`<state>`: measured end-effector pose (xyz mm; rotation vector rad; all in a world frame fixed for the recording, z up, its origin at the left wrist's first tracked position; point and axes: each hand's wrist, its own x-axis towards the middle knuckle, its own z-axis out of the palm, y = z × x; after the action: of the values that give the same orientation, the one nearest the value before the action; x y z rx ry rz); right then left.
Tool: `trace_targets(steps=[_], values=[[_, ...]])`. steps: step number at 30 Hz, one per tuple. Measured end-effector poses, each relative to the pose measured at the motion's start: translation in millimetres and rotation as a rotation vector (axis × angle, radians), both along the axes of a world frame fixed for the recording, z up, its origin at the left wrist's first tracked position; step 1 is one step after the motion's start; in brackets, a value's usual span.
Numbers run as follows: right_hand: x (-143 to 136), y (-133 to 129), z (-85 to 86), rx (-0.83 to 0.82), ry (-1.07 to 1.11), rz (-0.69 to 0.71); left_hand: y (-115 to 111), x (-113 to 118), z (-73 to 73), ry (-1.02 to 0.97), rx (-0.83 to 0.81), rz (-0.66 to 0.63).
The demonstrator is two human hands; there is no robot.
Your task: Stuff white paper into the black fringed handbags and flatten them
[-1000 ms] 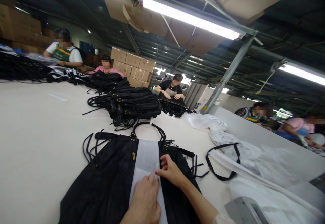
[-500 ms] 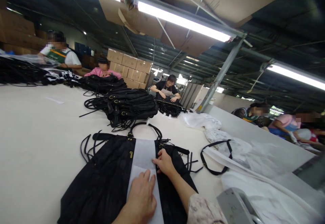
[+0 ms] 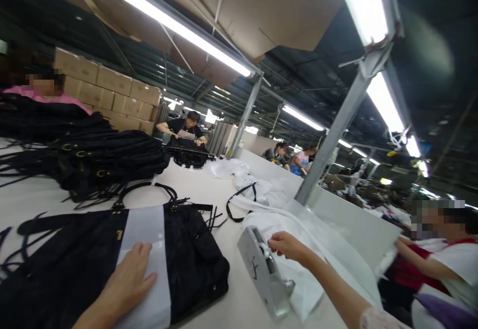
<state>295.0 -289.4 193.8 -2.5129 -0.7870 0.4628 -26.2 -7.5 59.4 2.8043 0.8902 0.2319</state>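
A black handbag (image 3: 194, 259) with two looped handles and brass fittings lies flat on the pale table. Down its middle runs a translucent white sheet (image 3: 145, 227). My left hand (image 3: 129, 281) rests on this sheet, fingers stretched out and holding nothing. To the right of the bag stands a grey metal tape dispenser (image 3: 257, 274) with a dark mark on its side. At the dispenser's upper right edge is my right hand (image 3: 287, 245), its fingers curled together; whether they pinch anything is too small to make out.
Stacked black bags (image 3: 112, 157) lie behind the bag. White wrapping material (image 3: 298, 274) and a black strap (image 3: 231, 209) lie to the right. A metal post (image 3: 332, 135) rises at the table's partition. Co-workers sit at the far side and right, including a person in a white shirt (image 3: 455, 264).
My right hand has left the bag's white sheet and moved right to the tape dispenser, its fingers curled. My left hand stays on the sheet. The view has swung to the right.
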Motion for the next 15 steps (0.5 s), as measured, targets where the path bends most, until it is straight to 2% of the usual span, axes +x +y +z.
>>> trace_targets(steps=[2,6,10,15], values=[[-1,-17,-13.0,-0.02,0.014,-0.065,8,-1,-5.8,-0.076,-0.004,-0.016],[-6,-26,-27.7,-0.059,0.146,-0.129,15,-5,-6.2,-0.131,-0.042,-0.017],[-7,-30,-26.5,-0.094,0.287,-0.162,13,-9,1.8,-0.139,-0.049,-0.008],[-10,-53,-15.7,0.035,0.285,-0.167,0,-13,22.8,-0.024,-0.048,-0.036]])
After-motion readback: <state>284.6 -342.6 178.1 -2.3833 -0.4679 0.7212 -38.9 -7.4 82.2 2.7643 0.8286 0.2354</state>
